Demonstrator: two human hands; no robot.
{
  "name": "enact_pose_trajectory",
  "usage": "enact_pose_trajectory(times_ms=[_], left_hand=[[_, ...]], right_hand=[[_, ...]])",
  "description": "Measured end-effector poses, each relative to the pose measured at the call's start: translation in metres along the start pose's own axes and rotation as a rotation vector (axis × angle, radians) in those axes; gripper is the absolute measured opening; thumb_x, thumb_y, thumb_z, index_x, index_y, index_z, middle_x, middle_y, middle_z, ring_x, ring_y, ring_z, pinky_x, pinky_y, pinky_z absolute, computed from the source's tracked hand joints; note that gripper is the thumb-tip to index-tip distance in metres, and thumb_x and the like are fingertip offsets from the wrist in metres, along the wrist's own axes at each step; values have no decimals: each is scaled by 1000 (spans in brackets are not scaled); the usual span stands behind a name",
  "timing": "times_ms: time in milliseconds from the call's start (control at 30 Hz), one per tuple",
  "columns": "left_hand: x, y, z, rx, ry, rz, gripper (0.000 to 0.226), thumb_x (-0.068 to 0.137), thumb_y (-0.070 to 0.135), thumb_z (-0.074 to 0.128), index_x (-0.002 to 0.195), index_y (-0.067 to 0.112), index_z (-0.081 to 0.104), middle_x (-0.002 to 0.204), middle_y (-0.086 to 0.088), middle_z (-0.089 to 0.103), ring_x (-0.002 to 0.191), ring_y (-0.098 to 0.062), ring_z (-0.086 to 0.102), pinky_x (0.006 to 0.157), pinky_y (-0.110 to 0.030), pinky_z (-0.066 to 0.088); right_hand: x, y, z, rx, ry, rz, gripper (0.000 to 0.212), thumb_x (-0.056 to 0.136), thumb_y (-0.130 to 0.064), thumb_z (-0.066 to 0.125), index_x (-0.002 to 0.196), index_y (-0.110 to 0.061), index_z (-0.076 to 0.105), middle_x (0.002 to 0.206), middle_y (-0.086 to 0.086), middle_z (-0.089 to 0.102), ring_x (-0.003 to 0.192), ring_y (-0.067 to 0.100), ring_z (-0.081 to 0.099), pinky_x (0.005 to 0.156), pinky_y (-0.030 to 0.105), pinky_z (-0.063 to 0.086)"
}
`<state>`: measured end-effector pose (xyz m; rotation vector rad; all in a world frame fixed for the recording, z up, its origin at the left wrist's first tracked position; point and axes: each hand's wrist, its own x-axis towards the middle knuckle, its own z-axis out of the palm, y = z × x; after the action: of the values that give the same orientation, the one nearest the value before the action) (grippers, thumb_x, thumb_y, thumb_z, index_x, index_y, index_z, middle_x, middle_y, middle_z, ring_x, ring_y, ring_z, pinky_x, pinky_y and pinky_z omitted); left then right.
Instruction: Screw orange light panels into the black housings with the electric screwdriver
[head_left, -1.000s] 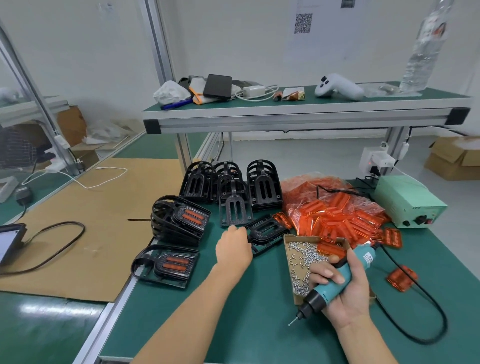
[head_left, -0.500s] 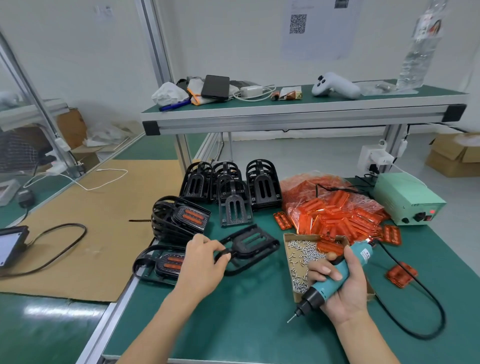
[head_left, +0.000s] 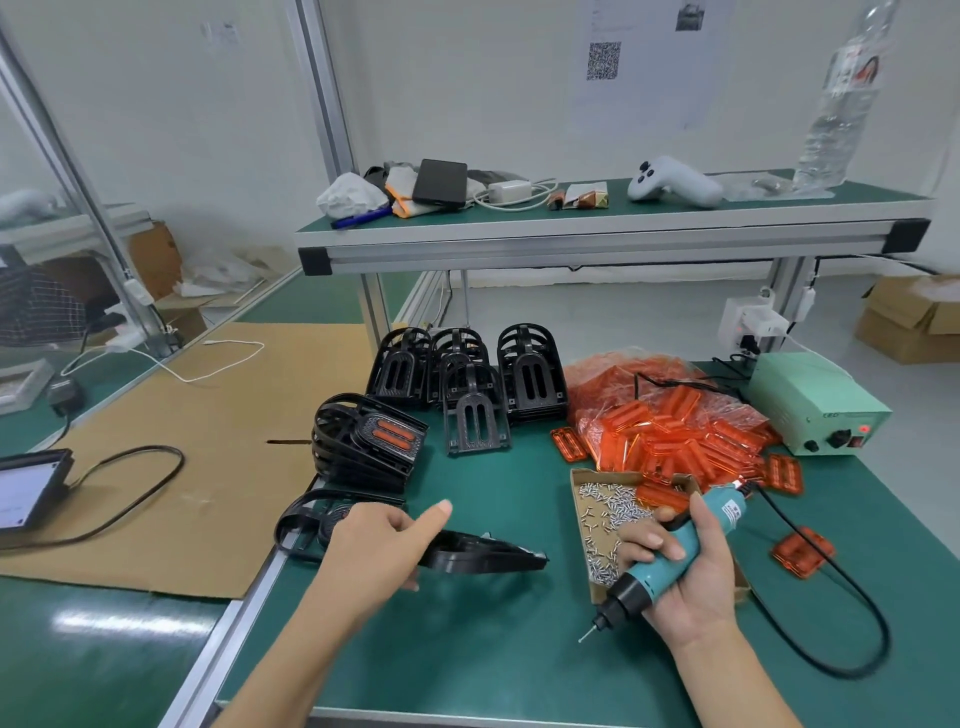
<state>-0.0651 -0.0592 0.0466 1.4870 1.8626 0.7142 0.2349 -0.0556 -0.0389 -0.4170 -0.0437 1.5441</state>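
My left hand (head_left: 384, 545) grips a black housing (head_left: 483, 556) by its left end and holds it edge-on, low over the green table (head_left: 467, 649). My right hand (head_left: 691, 577) grips the teal electric screwdriver (head_left: 670, 561), its bit pointing down and left. Just behind that hand lies a cardboard tray of screws (head_left: 608, 519). A heap of orange light panels (head_left: 675, 431) on a clear bag lies behind the tray. Empty black housings (head_left: 467, 384) stand at the back. Finished housings with orange panels (head_left: 369, 441) are stacked to the left.
The screwdriver's black cable (head_left: 852, 623) loops over the right side of the table to a pale green power unit (head_left: 815, 405). A loose orange panel (head_left: 802, 558) lies inside the loop. A shelf (head_left: 597, 234) with small items spans overhead. Brown cardboard (head_left: 197, 457) covers the bench at left.
My left hand has pulled the black housing from beside the screw tray toward me and tipped it from flat to edge-on. My right hand with the screwdriver has hardly moved.
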Motion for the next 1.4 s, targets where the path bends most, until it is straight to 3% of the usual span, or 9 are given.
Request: enact_pose_trajectory(times_ms=[100,200,267,367,500,667,833,1067,1400], left_hand=[[3,12,0,-131,-97,15,67,71,79,66,67,12,67,66,-1,70,67,-7,74,72,-30,43],[6,24,-4,-275,-373,19,59,66,64,83,101,17,79,97,4,79,91,-10,76,100,-31,40],[8,29,-8,-253,-488,71,56,63,53,88,106,17,78,104,1,78,100,-8,73,107,-32,43],[15,31,-4,-65,-387,173,34,69,41,88,100,29,79,98,9,77,97,-5,69,92,-25,46],[19,33,11,-172,-262,213,15,86,27,82,94,19,72,87,4,78,81,-12,77,83,-31,55],[25,37,15,-90,-98,313,20,95,42,67,84,26,69,75,7,72,65,-6,71,71,-24,57],[27,39,17,-46,39,450,30,102,40,56,76,27,64,68,12,67,44,-2,42,46,-13,36],[33,35,17,57,22,472,44,107,39,44,69,21,56,53,13,55,44,-3,44,48,-14,37],[48,18,43,138,-176,402,44,109,39,40,71,26,60,68,7,62,57,-2,52,62,-23,44]], right_hand=[[0,0,1,-3,4,-1,36,94,-50,64,77,-20,56,52,-11,36,56,6,45,50,19,42],[-1,-1,1,-3,8,-7,36,94,-50,65,77,-19,56,51,-10,36,55,7,45,49,20,43],[0,-1,0,-2,11,-2,36,93,-50,66,77,-19,56,51,-10,36,55,7,44,49,20,42],[0,-2,-1,-3,11,12,36,91,-50,68,76,-19,58,51,-11,36,56,7,44,50,19,41],[1,-2,-1,-4,12,11,35,91,-49,69,76,-18,58,51,-10,36,56,8,44,50,20,42],[0,-1,1,-2,29,9,36,93,-49,68,76,-18,57,51,-9,37,55,8,44,49,21,42],[-3,-1,3,4,40,5,36,93,-48,67,76,-18,56,51,-9,36,55,8,43,49,20,41],[-3,-1,4,1,33,11,38,96,-50,62,77,-18,55,51,-9,35,54,8,44,47,19,41],[-3,-1,5,-20,31,4,34,90,-47,67,77,-18,56,51,-9,36,54,8,44,48,19,42]])
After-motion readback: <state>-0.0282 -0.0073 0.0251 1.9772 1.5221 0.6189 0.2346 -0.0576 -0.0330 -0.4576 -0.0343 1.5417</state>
